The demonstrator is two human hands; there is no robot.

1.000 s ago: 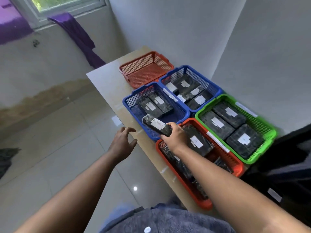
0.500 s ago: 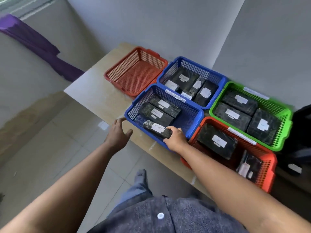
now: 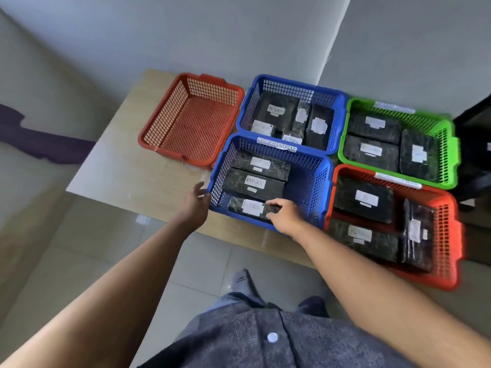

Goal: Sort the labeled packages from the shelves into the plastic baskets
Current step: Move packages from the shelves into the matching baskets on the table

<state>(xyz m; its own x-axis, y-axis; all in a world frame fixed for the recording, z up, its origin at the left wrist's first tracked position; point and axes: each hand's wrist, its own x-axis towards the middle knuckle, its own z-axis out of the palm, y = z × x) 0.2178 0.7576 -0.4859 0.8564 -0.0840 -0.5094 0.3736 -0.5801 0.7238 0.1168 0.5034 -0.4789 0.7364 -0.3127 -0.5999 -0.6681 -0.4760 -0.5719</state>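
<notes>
A black wrapped package [image 3: 248, 208] with a white label lies at the front of the near blue basket [image 3: 310, 179]. My right hand [image 3: 285, 217] grips its right end, fingers curled over it. Two more labelled black packages [image 3: 259, 173] lie behind it in the same basket. My left hand [image 3: 195, 201] hovers open just outside the basket's left wall, holding nothing.
On the wooden table [image 3: 127, 171] stand an empty red basket [image 3: 191, 120], a far blue basket [image 3: 332, 102], a green basket [image 3: 446, 134] and a near red basket [image 3: 449, 235], all but the first holding black packages. A dark object [image 3: 475, 144] sits at the right edge.
My right hand has brought the package from above the basket's front rim down into the near blue basket. My left hand has moved right, up to the basket's wall.
</notes>
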